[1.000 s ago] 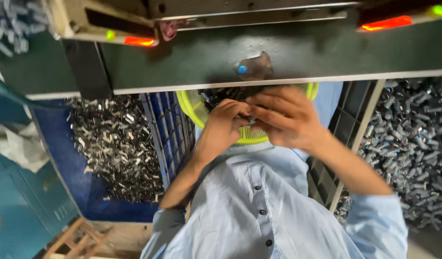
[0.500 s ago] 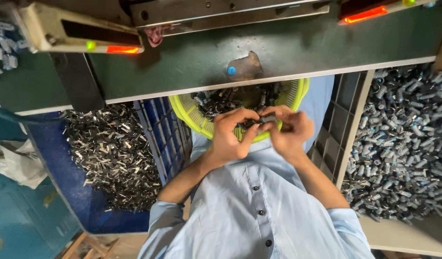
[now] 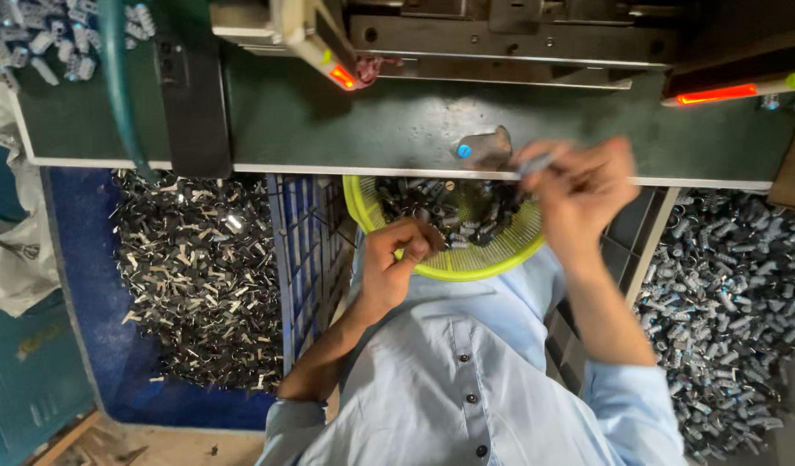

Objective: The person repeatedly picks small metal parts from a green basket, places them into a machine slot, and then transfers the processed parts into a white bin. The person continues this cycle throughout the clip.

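Both hands have parted since half a second ago, when they worked together over the basket: now the right hand [image 3: 578, 185] has lifted toward one o'clock, its fingers pinched on a small metal part [image 3: 535, 162], blurred, at the edge of the dark green machine table [image 3: 328, 121]. Down at seven o'clock from it, the left hand [image 3: 395, 259] curls at the near rim of the yellow-green basket [image 3: 466, 267], fingers closed; whether they grip a piece I cannot tell. Inside the basket lies a heap of dark small parts [image 3: 449, 211], too many to count. To do this step well, I judge the pinch should stay at the part's end so it goes down straight, with the other hand readying the next piece. Farther out: one basket, two hands, one blue crate [image 3: 307, 250] at nine o'clock, one pile of metal scrap [image 3: 190, 276] beyond it, one pile of grey cylindrical pieces [image 3: 725, 302] at three o'clock, and two glowing orange lamps [image 3: 716, 93]
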